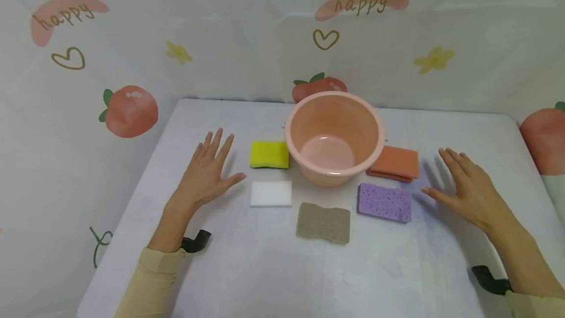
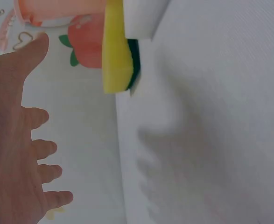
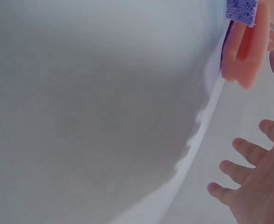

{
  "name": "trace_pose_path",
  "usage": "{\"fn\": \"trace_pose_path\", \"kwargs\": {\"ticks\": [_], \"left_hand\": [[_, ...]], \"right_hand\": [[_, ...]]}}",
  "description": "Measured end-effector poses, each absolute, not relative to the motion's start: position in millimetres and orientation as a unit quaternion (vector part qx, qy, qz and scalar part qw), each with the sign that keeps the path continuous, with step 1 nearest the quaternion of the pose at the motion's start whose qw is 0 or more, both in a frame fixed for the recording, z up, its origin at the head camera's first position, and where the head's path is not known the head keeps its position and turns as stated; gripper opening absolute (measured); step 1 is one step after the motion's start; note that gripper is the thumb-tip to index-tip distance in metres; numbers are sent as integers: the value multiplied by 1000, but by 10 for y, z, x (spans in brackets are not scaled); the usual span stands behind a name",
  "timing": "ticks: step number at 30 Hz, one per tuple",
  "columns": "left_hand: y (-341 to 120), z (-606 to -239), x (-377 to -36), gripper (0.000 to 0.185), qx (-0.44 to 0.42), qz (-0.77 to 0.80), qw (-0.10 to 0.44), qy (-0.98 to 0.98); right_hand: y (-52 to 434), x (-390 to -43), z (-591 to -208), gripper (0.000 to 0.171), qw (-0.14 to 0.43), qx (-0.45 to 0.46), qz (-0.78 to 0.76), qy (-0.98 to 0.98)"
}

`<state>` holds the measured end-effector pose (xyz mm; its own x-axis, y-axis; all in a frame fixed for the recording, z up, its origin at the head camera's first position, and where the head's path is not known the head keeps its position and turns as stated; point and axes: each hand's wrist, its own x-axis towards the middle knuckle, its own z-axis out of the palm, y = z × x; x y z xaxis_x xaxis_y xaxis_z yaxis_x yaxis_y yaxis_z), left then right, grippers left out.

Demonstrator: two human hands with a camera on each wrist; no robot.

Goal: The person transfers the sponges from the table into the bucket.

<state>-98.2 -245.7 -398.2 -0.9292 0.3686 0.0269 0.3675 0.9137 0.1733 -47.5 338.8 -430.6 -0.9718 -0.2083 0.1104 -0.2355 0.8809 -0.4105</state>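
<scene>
Spreading left hand (image 1: 203, 180) and right hand (image 1: 470, 190) wide, either side of the pink basin (image 1: 327, 179). Seeing the grey-brown sponge (image 1: 323, 223) in front of the basin only in head view.

The left hand (image 1: 200, 175) is hovering with its fingers (image 1: 216, 142) splayed and thumb (image 1: 233, 179) pointing inward, while the right hand (image 1: 471, 193), well apart, is hovering open too!
</scene>
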Motion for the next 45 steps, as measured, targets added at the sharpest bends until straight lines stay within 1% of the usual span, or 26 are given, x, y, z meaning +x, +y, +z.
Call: {"fn": "trace_pose_path", "kwargs": {"ticks": [4,11,16,19,27,34,38,45], "left_hand": [[-2320,-3918,-1010,100,206,90,-6,974],[-2084,-3826,-1045,102,259,114,-21,959],[-2031,-3785,-1030,103,271,134,-21,953],[-1995,-3772,-1048,103,282,148,-32,947],[-1865,-3751,-1111,99,319,195,-63,925],[-1729,-3755,-1202,93,344,255,-94,899],[-1648,-3759,-1245,92,350,284,-81,889],[-1557,-3765,-1274,91,333,309,-33,891]], "right_hand": [[3356,-509,-4286,101,38,124,252,-959],[3259,-520,-4253,104,-6,85,282,-956],[3188,-574,-4225,104,-23,78,287,-954],[3159,-611,-4208,104,-29,75,294,-952],[3105,-713,-4216,103,-25,92,324,-941],[3061,-798,-4232,98,-25,104,341,-934],[3024,-838,-4259,95,-33,103,370,-923],[2960,-915,-4257,90,-65,88,400,-910]]}}
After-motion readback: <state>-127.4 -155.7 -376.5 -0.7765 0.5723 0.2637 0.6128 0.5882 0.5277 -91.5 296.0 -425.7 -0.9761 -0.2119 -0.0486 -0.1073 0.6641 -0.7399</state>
